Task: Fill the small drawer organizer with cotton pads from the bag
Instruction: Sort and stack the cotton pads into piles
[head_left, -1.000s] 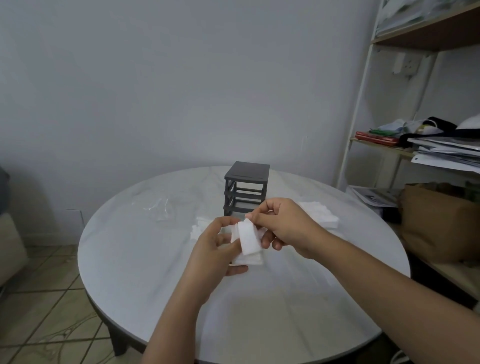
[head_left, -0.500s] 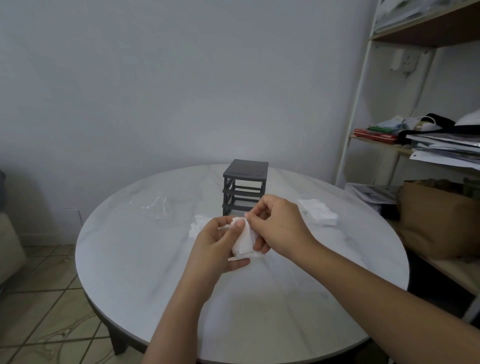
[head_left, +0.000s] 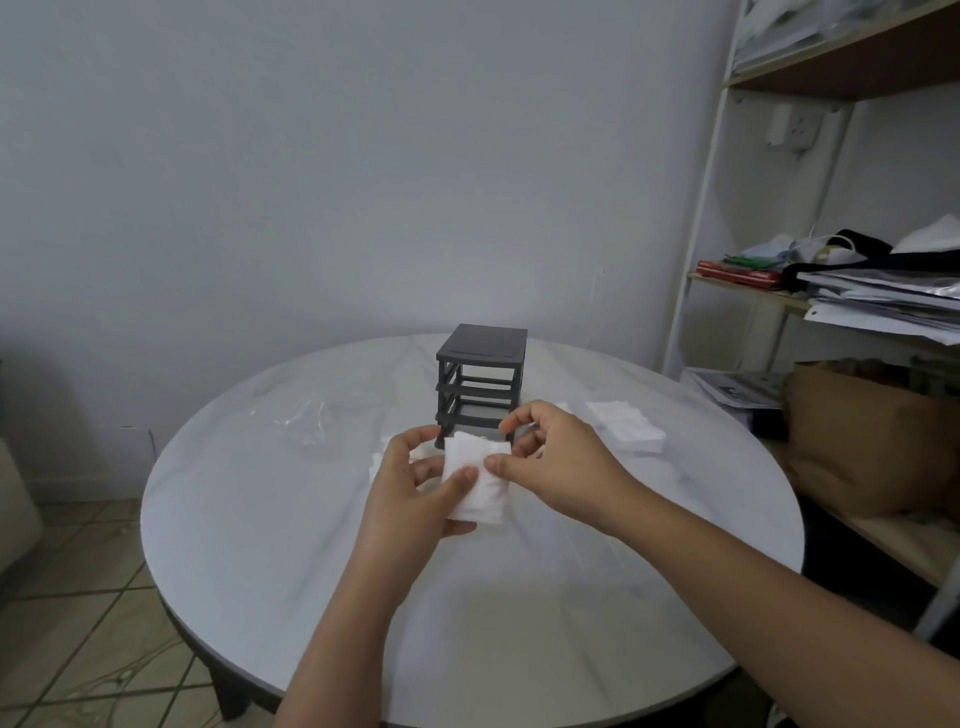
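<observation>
Together the left hand (head_left: 410, 499) and right hand (head_left: 556, 462) pinch a small stack of cotton pads (head_left: 478, 486) above the round table (head_left: 260, 519), the dark drawer organizer (head_left: 480, 382) just beyond at twelve o'clock, more pads (head_left: 628, 428) at two o'clock

I hold a small stack of white square cotton pads (head_left: 477, 482) flat between both my hands, above the table and just in front of the small dark grey plastic drawer organizer (head_left: 480, 382). The organizer stands upright, an open frame of three tiers with its slots showing no drawers. A second pile of white cotton pads (head_left: 626, 427) lies on the table just right of the organizer, and a few more white pads (head_left: 378, 460) lie behind my left hand. The clear crumpled plastic bag (head_left: 306, 422) lies flat to the organizer's left.
</observation>
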